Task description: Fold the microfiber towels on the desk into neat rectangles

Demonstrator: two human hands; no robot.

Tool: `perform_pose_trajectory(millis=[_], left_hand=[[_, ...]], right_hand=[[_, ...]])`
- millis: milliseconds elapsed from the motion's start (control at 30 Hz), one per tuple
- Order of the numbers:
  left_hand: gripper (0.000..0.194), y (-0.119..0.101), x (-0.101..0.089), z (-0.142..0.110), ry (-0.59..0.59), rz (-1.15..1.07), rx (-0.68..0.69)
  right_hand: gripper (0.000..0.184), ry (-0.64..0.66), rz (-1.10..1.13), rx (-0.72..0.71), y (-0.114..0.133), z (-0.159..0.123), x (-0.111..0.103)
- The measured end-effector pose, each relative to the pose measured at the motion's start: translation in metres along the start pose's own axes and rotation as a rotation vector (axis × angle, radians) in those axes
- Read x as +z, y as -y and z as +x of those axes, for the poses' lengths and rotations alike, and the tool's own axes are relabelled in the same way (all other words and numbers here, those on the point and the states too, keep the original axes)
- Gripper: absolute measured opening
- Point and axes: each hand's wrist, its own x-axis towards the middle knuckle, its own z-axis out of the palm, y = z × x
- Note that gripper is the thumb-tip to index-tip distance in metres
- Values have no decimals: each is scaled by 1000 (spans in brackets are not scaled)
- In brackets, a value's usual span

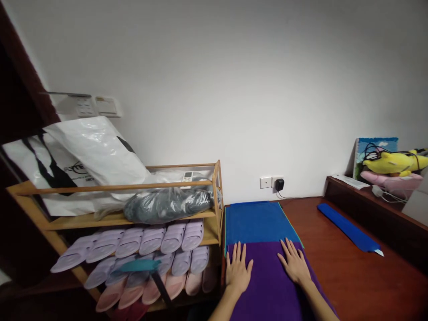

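Head view: left hand (238, 273) and right hand (296, 266) lie flat and splayed on purple cloth (266, 285) bordering blue cloth (257, 223)

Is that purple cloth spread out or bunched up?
Spread, where visible: the purple cloth lies flat under the left hand and right hand, its straight far edge bordering blue cloth.

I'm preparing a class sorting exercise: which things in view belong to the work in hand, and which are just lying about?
In the work:
purple cloth, beneath the left hand and right hand
blue cloth beyond it

Apparently lying about:
blue strip
lilac slippers
white bag
yellow plush toy
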Motion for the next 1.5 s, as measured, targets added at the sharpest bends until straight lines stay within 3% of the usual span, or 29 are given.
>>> perform_pose_trajectory(millis=[133,400,567,800,967,1067,1233,1400,1500], left_hand=[[58,7,22,-3,2,9,12],[60,5,17,-15,25,-21,38],[60,-2,8,-48,29,-59,64],[58,-13,-6,-117,14,-102,95],[61,-9,-9,-150,115,-150,126],[54,1,-20,-145,157,-185,152],[38,19,-48,-116,46,-197,167],[24,38,-55,-98,212,-433,123],[17,50,-57,-90,276,-519,114]], right_hand=[[67,-15,-59,10,-1,-3,5],[65,-2,-102,36,-2,-19,1],[66,-14,-126,54,-5,-59,-8],[65,-82,-104,50,-4,-138,-17],[61,-24,17,34,-22,-175,-21],[51,44,133,-1,-48,-172,-33],[40,-55,122,-15,-90,-149,-50],[20,-11,139,48,-100,-134,-51],[21,25,339,36,-99,-131,-60]])
